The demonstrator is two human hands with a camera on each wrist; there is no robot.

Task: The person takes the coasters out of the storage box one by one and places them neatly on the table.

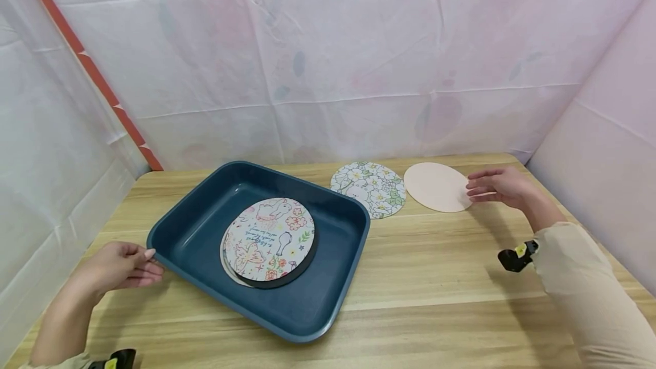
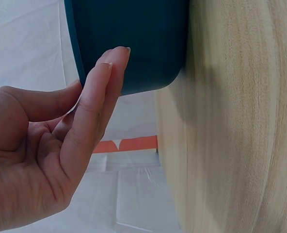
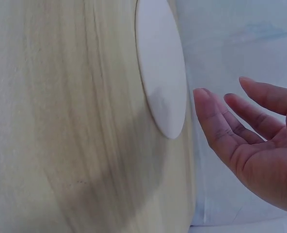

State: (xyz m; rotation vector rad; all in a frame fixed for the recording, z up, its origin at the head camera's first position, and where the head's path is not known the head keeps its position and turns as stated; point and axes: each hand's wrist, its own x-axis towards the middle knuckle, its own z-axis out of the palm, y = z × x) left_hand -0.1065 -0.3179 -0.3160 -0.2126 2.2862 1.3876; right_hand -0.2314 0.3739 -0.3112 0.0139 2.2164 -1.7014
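A dark blue rectangular basin (image 1: 184, 226) sits at an angle on the wooden table, left of the middle. In the left wrist view, my left hand (image 2: 51, 131) pinches the basin's rim between thumb and fingers; in the head view the left hand (image 1: 120, 266) is at its near left corner. Inside the basin lie stacked round mats, the top one a round mat (image 1: 271, 238) printed with a rabbit and flowers. My right hand (image 1: 499, 187) hovers beside a plain cream round mat (image 1: 435, 187), apart from it in the right wrist view, holding nothing.
A round mat with white flowers (image 1: 379, 187) lies between the basin and the cream mat, partly hidden by the basin's rim. Behind the wooden table (image 1: 420, 283) hangs a pale patterned cloth (image 1: 348, 67), with more white cloth at both sides.
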